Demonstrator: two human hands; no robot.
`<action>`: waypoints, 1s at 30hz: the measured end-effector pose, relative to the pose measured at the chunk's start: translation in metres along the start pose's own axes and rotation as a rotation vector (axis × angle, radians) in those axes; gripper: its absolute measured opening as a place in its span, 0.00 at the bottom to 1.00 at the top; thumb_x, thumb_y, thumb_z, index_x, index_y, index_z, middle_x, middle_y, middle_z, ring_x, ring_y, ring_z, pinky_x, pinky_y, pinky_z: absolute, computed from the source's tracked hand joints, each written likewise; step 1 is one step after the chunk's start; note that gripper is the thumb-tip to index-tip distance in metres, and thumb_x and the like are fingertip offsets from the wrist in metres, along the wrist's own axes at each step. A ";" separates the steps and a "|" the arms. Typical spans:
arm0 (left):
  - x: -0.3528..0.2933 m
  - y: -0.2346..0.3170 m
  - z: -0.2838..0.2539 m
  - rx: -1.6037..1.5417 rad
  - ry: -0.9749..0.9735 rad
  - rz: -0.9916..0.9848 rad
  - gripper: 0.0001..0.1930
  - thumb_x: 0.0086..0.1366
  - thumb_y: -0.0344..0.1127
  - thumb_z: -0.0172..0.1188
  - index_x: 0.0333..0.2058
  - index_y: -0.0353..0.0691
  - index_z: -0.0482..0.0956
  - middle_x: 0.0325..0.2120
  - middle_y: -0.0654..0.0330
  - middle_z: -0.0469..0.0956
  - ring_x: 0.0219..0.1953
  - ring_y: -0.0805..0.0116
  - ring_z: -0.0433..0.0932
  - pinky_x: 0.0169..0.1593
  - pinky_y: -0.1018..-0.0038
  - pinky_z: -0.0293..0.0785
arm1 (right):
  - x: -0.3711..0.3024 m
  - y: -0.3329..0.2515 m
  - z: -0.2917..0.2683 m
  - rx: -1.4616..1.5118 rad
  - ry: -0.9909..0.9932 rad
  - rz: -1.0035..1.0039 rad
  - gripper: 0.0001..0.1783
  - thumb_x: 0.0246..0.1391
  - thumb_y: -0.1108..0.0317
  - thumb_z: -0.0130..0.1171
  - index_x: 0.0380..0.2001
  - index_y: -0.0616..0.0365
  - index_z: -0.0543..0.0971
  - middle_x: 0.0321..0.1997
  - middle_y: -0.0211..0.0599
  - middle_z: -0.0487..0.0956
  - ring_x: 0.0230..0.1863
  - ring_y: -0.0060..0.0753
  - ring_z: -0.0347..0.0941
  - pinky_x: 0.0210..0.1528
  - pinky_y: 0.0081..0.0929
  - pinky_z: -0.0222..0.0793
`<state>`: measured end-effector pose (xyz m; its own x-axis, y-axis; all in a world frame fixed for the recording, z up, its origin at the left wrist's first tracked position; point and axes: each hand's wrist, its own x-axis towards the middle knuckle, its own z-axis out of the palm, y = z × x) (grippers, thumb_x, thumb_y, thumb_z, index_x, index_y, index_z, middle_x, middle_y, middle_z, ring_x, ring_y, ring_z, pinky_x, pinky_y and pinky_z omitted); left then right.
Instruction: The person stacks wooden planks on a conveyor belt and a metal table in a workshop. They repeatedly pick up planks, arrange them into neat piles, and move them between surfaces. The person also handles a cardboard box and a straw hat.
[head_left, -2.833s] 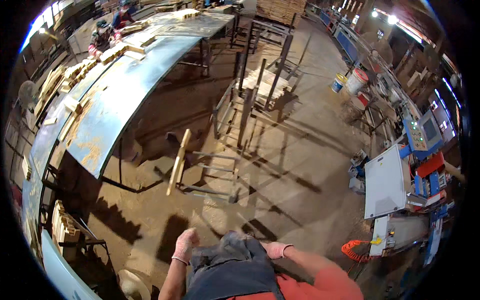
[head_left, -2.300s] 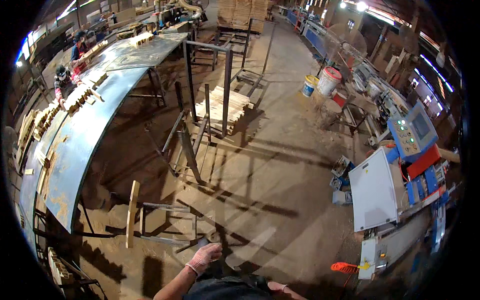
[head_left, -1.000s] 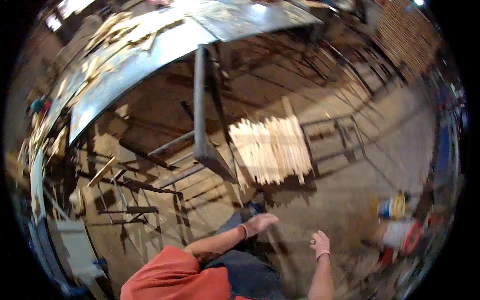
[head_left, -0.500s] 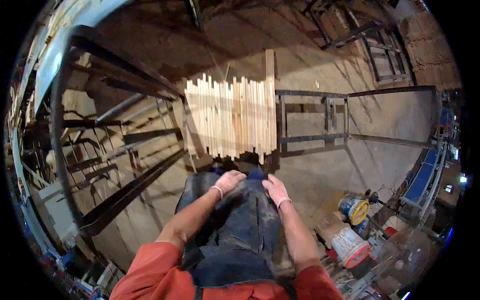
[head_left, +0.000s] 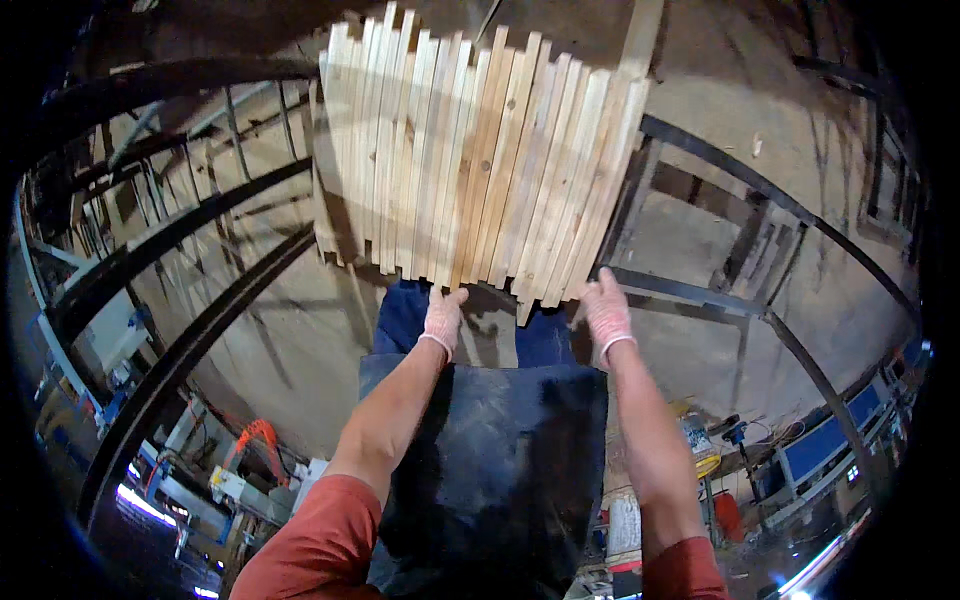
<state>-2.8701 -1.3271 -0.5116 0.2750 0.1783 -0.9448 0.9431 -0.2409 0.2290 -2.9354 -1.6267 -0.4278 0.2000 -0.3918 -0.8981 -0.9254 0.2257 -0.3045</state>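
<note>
The stack of pale wooden slats (head_left: 470,165) lies straight ahead of the 2 hands, its near edge just beyond the fingertips. The slats lie side by side, their long axes running away from the body and their far ends leaning a little to the right. Near and far edges are ragged, and 1 board (head_left: 640,40) reaches out past the far right corner.

The left hand (head_left: 443,318) is at the near edge, left of its middle, with its fingertips against or just short of the slat ends. The right hand (head_left: 606,310) is beside the near right corner. Neither is clearly nearer. Both wear pale gloves with the fingers partly bent; I cannot tell whether either has closed on wood.

The brown, dusty floor (head_left: 300,340) spreads all around. A dark metal frame (head_left: 690,290) runs out from the stack's left and right edges and seems to carry it. The legs (head_left: 545,335) and dark apron (head_left: 490,440) are close to the near edge. Farther off are a machine (head_left: 250,490) at lower left with an orange coiled hose (head_left: 255,440), and a white bucket (head_left: 623,530) near the right forearm.
</note>
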 end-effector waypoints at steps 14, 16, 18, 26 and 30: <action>0.038 -0.045 0.014 -0.649 0.169 -0.166 0.07 0.64 0.30 0.61 0.41 0.41 0.76 0.34 0.59 0.78 0.36 0.63 0.79 0.40 0.69 0.79 | 0.156 0.043 0.014 0.076 0.128 -0.152 0.48 0.66 0.46 0.65 0.76 0.67 0.59 0.72 0.56 0.73 0.71 0.49 0.70 0.74 0.34 0.61; 0.039 -0.050 0.018 -0.830 0.144 -0.249 0.06 0.66 0.30 0.59 0.41 0.43 0.77 0.38 0.57 0.81 0.42 0.58 0.82 0.47 0.64 0.83 | 0.164 0.054 0.014 0.023 0.146 -0.166 0.48 0.66 0.45 0.64 0.76 0.67 0.61 0.70 0.55 0.75 0.71 0.50 0.70 0.73 0.35 0.62; 0.034 -0.038 0.030 -0.752 0.104 -0.241 0.08 0.66 0.30 0.59 0.43 0.43 0.78 0.39 0.56 0.81 0.42 0.57 0.82 0.49 0.62 0.82 | 0.169 0.064 0.015 0.088 0.133 -0.169 0.48 0.66 0.44 0.63 0.75 0.67 0.62 0.70 0.55 0.75 0.71 0.51 0.70 0.74 0.36 0.61; 0.016 -0.041 0.045 0.073 -0.085 -0.016 0.17 0.62 0.32 0.70 0.49 0.37 0.80 0.37 0.62 0.80 0.39 0.73 0.77 0.43 0.73 0.74 | 0.165 0.029 -0.008 0.077 0.202 -0.175 0.39 0.69 0.43 0.58 0.69 0.66 0.72 0.67 0.52 0.78 0.67 0.50 0.72 0.72 0.37 0.60; 0.026 -0.041 0.047 0.308 -0.037 -0.140 0.34 0.66 0.44 0.71 0.63 0.27 0.73 0.52 0.50 0.81 0.53 0.64 0.79 0.56 0.66 0.75 | 0.180 0.009 -0.035 0.128 0.080 -0.119 0.36 0.70 0.46 0.59 0.67 0.66 0.74 0.64 0.49 0.80 0.64 0.45 0.73 0.70 0.36 0.63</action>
<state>-2.9102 -1.3578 -0.5570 0.1345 0.1965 -0.9712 0.8691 -0.4943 0.0203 -2.9195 -1.7266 -0.5814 0.2740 -0.4913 -0.8268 -0.8471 0.2837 -0.4493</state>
